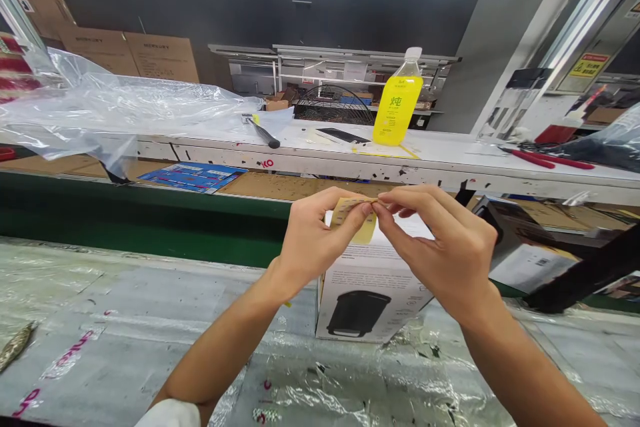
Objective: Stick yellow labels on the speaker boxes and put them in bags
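My left hand (pixel 320 230) pinches a small yellowish sheet of stickers (pixel 367 232) between thumb and fingers. At the sheet's top right corner, the thumb and forefinger of my right hand (pixel 440 233) are pinched together, meeting the left thumb; whether a sticker is between them is too small to make out. Both hands are raised above a white printed box (pixel 373 280) standing upright on the bench, with a picture of a black appliance on its front. The hands hide part of the box's top.
The bench (pixel 165 320) is covered in clear plastic film. Behind it runs a white shelf (pixel 320 157) bearing a yellow drink bottle (pixel 399 100), a black-handled tool (pixel 263 131), red-handled pliers (pixel 530 158) and clear plastic bags (pixel 150 103). At right stands another box (pixel 530 260) beside a black bar (pixel 580 270).
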A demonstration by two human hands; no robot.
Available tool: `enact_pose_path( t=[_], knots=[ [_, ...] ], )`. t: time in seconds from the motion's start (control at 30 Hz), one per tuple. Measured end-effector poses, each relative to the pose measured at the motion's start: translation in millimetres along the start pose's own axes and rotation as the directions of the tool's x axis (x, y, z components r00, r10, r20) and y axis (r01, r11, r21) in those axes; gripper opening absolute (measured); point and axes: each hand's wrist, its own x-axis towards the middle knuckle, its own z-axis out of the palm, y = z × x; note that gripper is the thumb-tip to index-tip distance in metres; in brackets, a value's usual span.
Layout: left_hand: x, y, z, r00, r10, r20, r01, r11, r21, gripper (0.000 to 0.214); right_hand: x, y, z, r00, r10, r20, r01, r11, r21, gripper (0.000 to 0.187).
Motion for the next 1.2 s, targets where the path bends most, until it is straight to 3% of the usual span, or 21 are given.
enact_pose_path(
  t=[0.13,0.2,0.33,0.4,0.57,0.7,0.83,1.03,1.2],
  knots=[
    [0.3,-4.6,-1.0,0.995,-0.105,0.001,0.104,0.992,-0.076,0.021,-1.1,-2.9,-0.6,0.999,0.04,-0.013,-0.039,0.998,0.043,0.014],
    [1.0,-7.2,-1.6,0.989,-0.149,-0.006,0.147,0.98,-0.136,0.024,-1.6,-6.2,-2.1,0.988,0.151,0.023,-0.152,0.977,0.148,0.013],
    [1.3,-9.8,-2.8,0.986,-0.165,-0.008,0.159,0.963,-0.217,0.025,-3.7,-8.9,-2.7,0.883,0.379,0.276,-0.463,0.796,0.39,0.016],
    [0.8,-10.3,-4.1,0.985,-0.173,0.02,0.173,0.951,-0.255,0.026,-5.2,-6.7,-1.0,0.869,0.407,0.282,-0.494,0.753,0.436,0.015],
    [0.7,-12.7,-9.3,0.962,-0.208,0.176,0.257,0.909,-0.327,0.03,-5.1,-1.1,2.5,0.946,0.274,0.173,-0.319,0.883,0.343,0.01],
    [0.4,-12.7,-10.6,0.951,-0.238,0.197,0.291,0.904,-0.314,0.029,-2.0,-2.4,3.7,0.99,0.089,0.107,-0.114,0.96,0.257,0.013],
    [-1.1,-9.7,-9.0,0.962,-0.225,0.154,0.256,0.939,-0.227,0.029,-4.2,-2.9,4.9,0.998,0.009,0.059,-0.021,0.98,0.197,0.017],
    [-5.0,-6.0,-4.7,0.96,-0.261,0.097,0.271,0.957,-0.102,0.039,-13.0,1.0,8.0,0.989,-0.145,0.034,0.146,0.988,-0.042,0.022],
    [-3.8,-4.8,-2.9,0.973,-0.225,0.051,0.226,0.974,-0.027,0.037,-10.0,-2.3,6.8,0.987,-0.151,0.058,0.156,0.984,-0.083,0.015]
  ],
)
